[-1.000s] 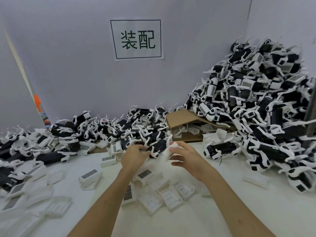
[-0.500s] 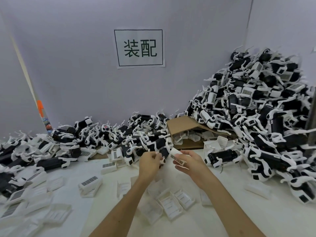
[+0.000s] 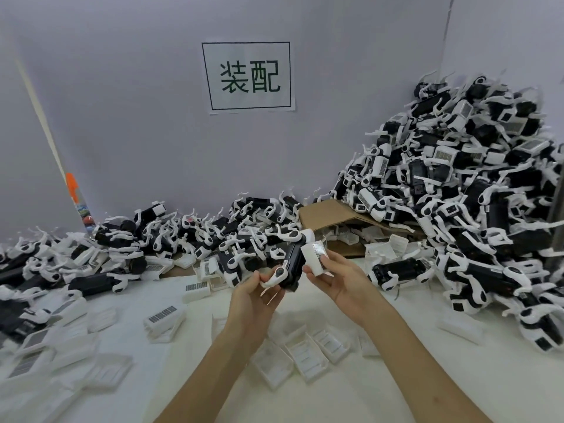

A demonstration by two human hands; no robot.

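1. Left edge: a low pile [image 3: 137, 248] of black-and-white units ran along the wall, with loose covers [image 3: 164, 319] scattered in front. Little bare counter [image 3: 476, 370] on that side.
2. Left hand [image 3: 254, 293]: half a second earlier it was curled at the pile's edge. Now it gripped a black unit [image 3: 293, 264] by its white arm, lifted clear of the pile and tilted.
3. White cover [image 3: 312, 260]: earlier it was held apart, barcode toward the camera. Now it sat at the unit's upper right edge. Touching or just beside, couldn't tell.
4. Right hand [image 3: 338, 279]: thumb and fingers pinched the cover.
5. Read: both parts were in hand, so pickup was done and mating was starting. The cover didn't look seated yet.
6. Room: the work was in the air above the counter, with more covers [image 3: 305, 358] lying under the wrists. The air toward the body was open.
7. Right: cardboard [image 3: 329, 215] was behind, one unit [image 3: 399, 268] lay near the right hand, then came the tall heap [image 3: 457, 178]. Its slope was steep, so a wide elbow swing could probably start a slide.
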